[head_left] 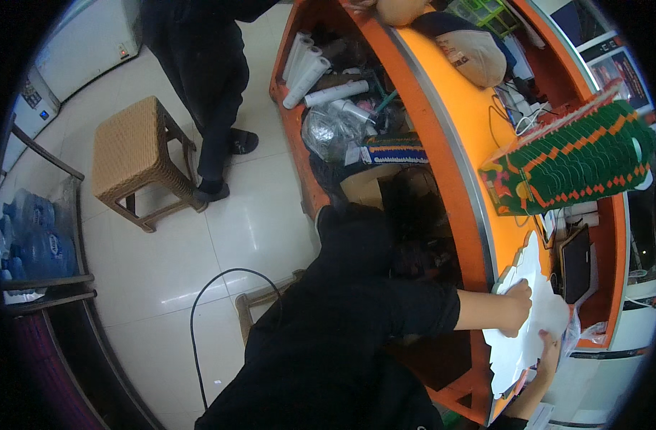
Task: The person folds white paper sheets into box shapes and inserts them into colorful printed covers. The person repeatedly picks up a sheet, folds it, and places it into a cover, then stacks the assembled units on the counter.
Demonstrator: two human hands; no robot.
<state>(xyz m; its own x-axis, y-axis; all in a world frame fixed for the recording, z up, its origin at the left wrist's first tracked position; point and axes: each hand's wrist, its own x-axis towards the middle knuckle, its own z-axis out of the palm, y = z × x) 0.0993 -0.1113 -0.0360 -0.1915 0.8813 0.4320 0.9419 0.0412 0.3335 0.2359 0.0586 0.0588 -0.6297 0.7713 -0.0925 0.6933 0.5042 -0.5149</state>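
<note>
Left hand (518,307) pressed flat, fingers spread, on the white scalloped sheet (532,315) | sheet lies on the orange counter (450,122), near its lower end | right hand (548,358) pinches the sheet's lower edge — grip partly hidden | best kept pinned flat, edges level — green-and-orange paper stack (571,154) stands well apart.

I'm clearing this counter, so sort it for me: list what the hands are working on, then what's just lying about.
In hand:
- white cut-out sheet with scalloped edge, on the orange counter
- left hand pressing flat on it
- right hand at its lower edge

Lying about:
- green and orange folded paper stack
- white rolls on the shelf below
- wicker stool
- water bottles
</note>
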